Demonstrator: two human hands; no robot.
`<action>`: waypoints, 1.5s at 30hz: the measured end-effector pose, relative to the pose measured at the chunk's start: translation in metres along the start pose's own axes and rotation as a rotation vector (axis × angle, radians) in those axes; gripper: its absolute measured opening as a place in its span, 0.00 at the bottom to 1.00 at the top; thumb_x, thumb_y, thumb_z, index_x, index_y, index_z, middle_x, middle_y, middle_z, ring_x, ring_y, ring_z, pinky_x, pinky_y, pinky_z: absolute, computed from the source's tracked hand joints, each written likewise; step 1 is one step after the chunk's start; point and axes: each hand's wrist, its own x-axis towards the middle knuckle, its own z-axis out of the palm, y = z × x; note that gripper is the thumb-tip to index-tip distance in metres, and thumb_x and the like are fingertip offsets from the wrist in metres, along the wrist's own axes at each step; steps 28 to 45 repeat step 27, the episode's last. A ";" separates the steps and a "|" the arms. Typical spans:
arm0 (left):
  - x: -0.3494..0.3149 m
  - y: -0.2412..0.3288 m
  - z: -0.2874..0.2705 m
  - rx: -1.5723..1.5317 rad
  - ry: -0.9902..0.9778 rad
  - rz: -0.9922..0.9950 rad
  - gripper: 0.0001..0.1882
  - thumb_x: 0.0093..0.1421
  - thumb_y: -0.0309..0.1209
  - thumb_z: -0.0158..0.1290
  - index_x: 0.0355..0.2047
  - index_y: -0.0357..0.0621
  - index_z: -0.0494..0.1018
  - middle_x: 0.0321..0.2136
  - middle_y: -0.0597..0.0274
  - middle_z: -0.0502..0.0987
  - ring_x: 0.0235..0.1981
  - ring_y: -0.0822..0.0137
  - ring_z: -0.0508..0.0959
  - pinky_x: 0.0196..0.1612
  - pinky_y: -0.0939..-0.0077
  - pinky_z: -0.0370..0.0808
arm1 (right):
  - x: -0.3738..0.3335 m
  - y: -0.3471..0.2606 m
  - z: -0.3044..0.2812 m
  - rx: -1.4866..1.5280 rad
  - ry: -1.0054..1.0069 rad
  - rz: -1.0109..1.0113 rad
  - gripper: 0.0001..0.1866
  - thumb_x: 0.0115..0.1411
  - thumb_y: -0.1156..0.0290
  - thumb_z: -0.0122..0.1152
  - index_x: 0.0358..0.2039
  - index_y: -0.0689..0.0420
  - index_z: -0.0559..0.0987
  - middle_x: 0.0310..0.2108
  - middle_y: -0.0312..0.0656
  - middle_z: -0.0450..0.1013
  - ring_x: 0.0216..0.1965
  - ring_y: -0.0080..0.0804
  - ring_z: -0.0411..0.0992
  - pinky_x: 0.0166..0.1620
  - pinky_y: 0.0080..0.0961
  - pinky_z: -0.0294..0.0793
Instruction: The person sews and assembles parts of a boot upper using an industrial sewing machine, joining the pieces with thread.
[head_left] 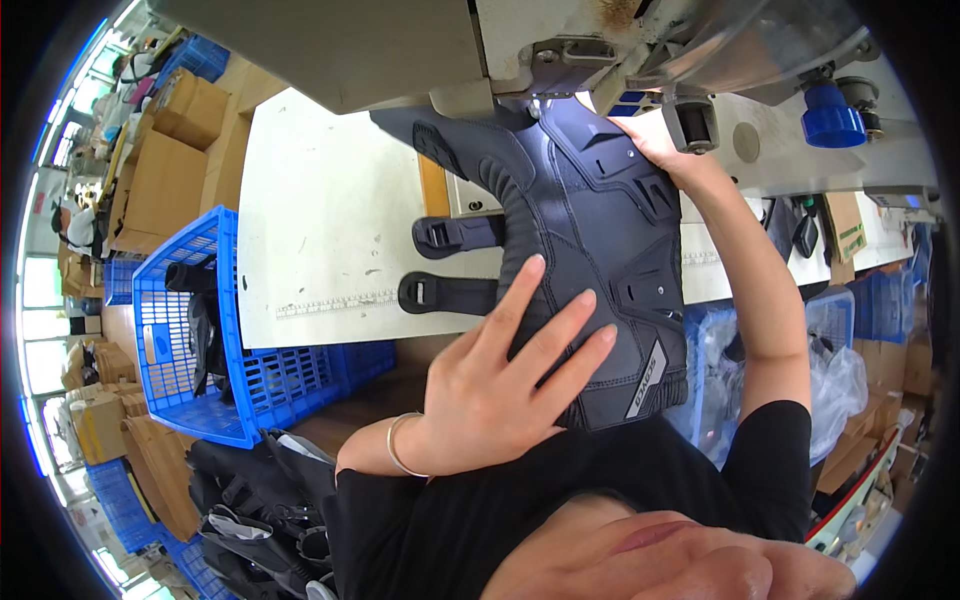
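A black motorcycle boot [600, 260] with moulded plates and a ribbed side lies under the machine head, its shaft toward me. Two black straps with buckle ends [445, 236] stick out from its left side over the table. My left hand [500, 370] rests on the shaft with its fingers spread, palm down, a thin bangle at the wrist. At the boot's far right edge is my right hand [660, 140], touching it close below the machine; its fingers are mostly hidden. The boot's far end goes out of sight under the machine.
A grey sewing machine [400, 50] with a roller and blue knob [832, 115] covers the far side. The white table [320, 220] carries a printed ruler. A blue crate [190, 340] with black pieces stands left, black boots [255, 510] below it, and a clear-blue bin [710, 370] right.
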 end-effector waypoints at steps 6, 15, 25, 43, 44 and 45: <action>0.002 -0.011 -0.012 -0.067 -0.037 -0.018 0.32 0.29 0.36 0.59 0.43 0.53 0.77 0.48 0.61 0.73 0.51 0.46 0.71 0.30 0.75 0.76 | 0.005 -0.028 0.000 0.045 -0.064 0.153 0.15 0.40 0.72 0.68 0.30 0.62 0.79 0.25 0.41 0.76 0.26 0.23 0.71 0.33 0.23 0.70; 0.003 -0.020 -0.022 -0.072 -0.088 0.004 0.25 0.35 0.37 0.59 0.40 0.51 0.78 0.46 0.61 0.74 0.50 0.45 0.72 0.34 0.71 0.78 | 0.004 -0.027 0.005 0.135 -0.060 0.350 0.21 0.39 0.71 0.70 0.36 0.63 0.77 0.32 0.41 0.76 0.33 0.24 0.73 0.40 0.23 0.70; 0.004 -0.037 -0.032 -0.085 -0.139 0.056 0.22 0.39 0.38 0.59 0.39 0.52 0.78 0.45 0.62 0.76 0.50 0.47 0.73 0.35 0.70 0.78 | -0.003 -0.004 0.010 0.239 -0.052 0.225 0.15 0.43 0.73 0.67 0.33 0.62 0.78 0.29 0.40 0.75 0.32 0.25 0.72 0.39 0.22 0.70; 0.004 -0.039 -0.032 -0.088 -0.135 0.059 0.22 0.39 0.39 0.59 0.38 0.52 0.78 0.45 0.62 0.76 0.50 0.47 0.73 0.35 0.70 0.78 | -0.002 -0.011 0.009 0.387 -0.113 0.235 0.13 0.46 0.73 0.64 0.34 0.62 0.78 0.30 0.40 0.76 0.32 0.24 0.72 0.39 0.22 0.70; 0.004 -0.039 -0.032 -0.088 -0.135 0.059 0.22 0.39 0.39 0.59 0.38 0.52 0.78 0.45 0.62 0.76 0.50 0.47 0.73 0.35 0.70 0.78 | -0.002 -0.011 0.009 0.387 -0.113 0.235 0.13 0.46 0.73 0.64 0.34 0.62 0.78 0.30 0.40 0.76 0.32 0.24 0.72 0.39 0.22 0.70; 0.004 -0.039 -0.032 -0.088 -0.135 0.059 0.22 0.39 0.39 0.59 0.38 0.52 0.78 0.45 0.62 0.76 0.50 0.47 0.73 0.35 0.70 0.78 | -0.002 -0.011 0.009 0.387 -0.113 0.235 0.13 0.46 0.73 0.64 0.34 0.62 0.78 0.30 0.40 0.76 0.32 0.24 0.72 0.39 0.22 0.70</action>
